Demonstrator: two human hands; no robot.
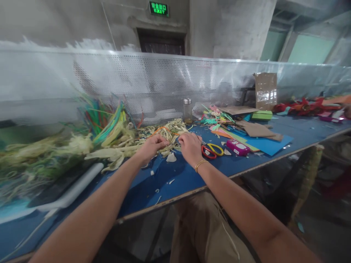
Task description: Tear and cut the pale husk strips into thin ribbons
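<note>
My left hand rests on the blue table, its fingers curled shut on pale paper strips from the heap in front of me. My right hand, with a gold bracelet at the wrist, lies next to it, fingers bent down into the same strips. What the right fingers hold is hidden. Scissors with red and yellow handles lie just right of my right hand.
Coloured strips and a pale bundle pile up at the left. A pink box, blue and brown sheets, a glass jar and a cardboard box lie to the right. A perforated metal screen backs the table.
</note>
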